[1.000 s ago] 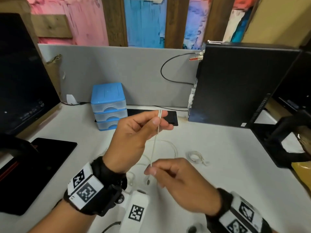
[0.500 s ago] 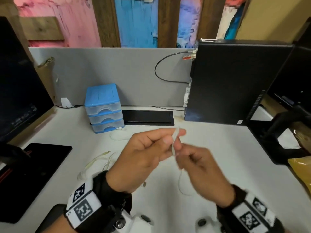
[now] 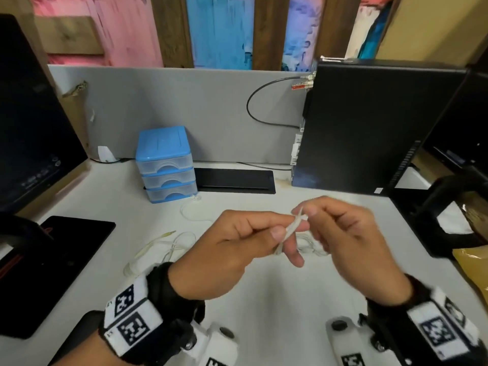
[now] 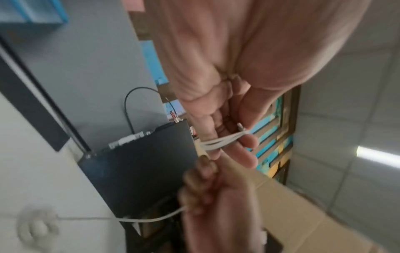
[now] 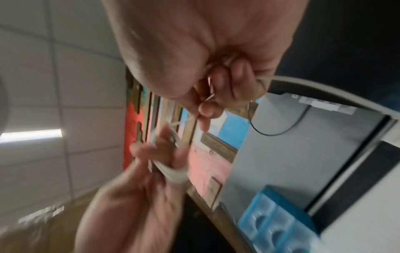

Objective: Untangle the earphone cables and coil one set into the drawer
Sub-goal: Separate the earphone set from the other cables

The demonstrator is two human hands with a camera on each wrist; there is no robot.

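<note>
— Earphone cable: where is it?
— I see it above the desk, slanting up toward the right, wound around my left hand's fingers; my right hand pinches its upper end.

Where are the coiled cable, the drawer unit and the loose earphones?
coiled cable (image 4: 220,142): left wrist view, strands across fingers.
drawer unit (image 3: 165,143): head view, blue top.
loose earphones (image 3: 169,244): head view, cable on table.
</note>
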